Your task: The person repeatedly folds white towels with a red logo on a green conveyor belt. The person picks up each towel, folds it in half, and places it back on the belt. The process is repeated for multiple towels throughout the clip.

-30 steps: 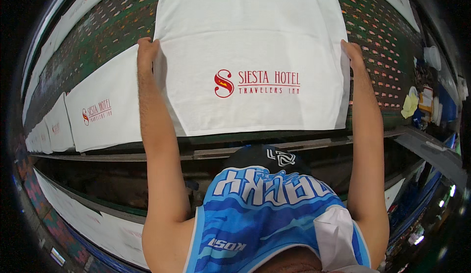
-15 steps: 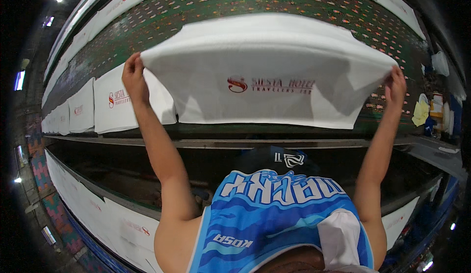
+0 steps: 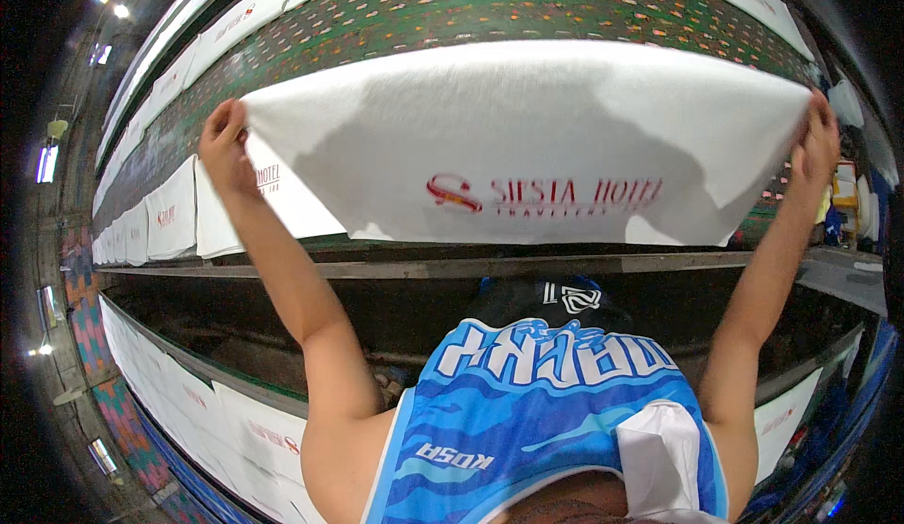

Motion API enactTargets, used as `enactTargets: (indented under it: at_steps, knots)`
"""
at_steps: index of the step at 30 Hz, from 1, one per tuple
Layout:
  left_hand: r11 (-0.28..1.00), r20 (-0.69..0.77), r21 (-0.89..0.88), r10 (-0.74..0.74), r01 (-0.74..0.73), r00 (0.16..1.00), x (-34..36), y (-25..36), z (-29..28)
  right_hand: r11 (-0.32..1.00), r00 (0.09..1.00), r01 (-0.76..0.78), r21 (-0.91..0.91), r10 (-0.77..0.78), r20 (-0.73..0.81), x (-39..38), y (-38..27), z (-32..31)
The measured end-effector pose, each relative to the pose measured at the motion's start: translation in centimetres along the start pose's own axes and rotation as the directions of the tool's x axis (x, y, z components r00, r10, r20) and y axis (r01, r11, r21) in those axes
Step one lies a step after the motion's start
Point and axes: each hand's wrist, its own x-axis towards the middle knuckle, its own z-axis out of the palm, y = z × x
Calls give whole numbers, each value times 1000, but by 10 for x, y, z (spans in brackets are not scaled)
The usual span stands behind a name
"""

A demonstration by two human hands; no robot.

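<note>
A white cloth with red printing [image 3: 556, 128] is stretched wide in front of me, its upper edge raised and its lower part hanging near the green board. My left hand [image 3: 228, 143] pinches its upper left corner, and my right hand [image 3: 815, 133] grips the upper right corner. Behind the cloth runs a long, sloping green board [image 3: 424, 11] dotted with small marks. Similar printed white cloths [image 3: 169, 223] lie overlapping along it to the left, one partly hidden behind the held cloth.
More white cloths line the row above [image 3: 226, 30] and the lower rack [image 3: 169, 383]. A metal rail [image 3: 527, 265] crosses below the board. Small items and containers [image 3: 843, 194] sit at the far right. Colourful floor mats [image 3: 85, 336] show at left.
Both my hands have lifted the cloth's top edge off the board and moved outward, pulling it wider. The lying cloths on the left are now more covered by it.
</note>
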Motion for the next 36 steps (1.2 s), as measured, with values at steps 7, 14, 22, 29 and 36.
enactTargets:
  at_steps: [7,14,22,29,36]
  knots:
    - [814,125,580,-126,31,984,33,-177,47,862,904,-234,-450,363,226,-7,170,104]
    - [509,499,702,147,-498,854,-156,-170,79,265,899,398,-878,80,431,-183,198,13]
    - [411,138,912,-266,-17,954,-220,-143,41,230,963,100,-968,222,152,-243,184,-50]
    - [473,107,865,-504,170,857,-184,-138,45,283,936,-65,-957,349,39,-228,193,-63]
    - [590,115,730,-604,346,789,-166,-111,31,365,954,-112,-924,301,3,-235,190,-57]
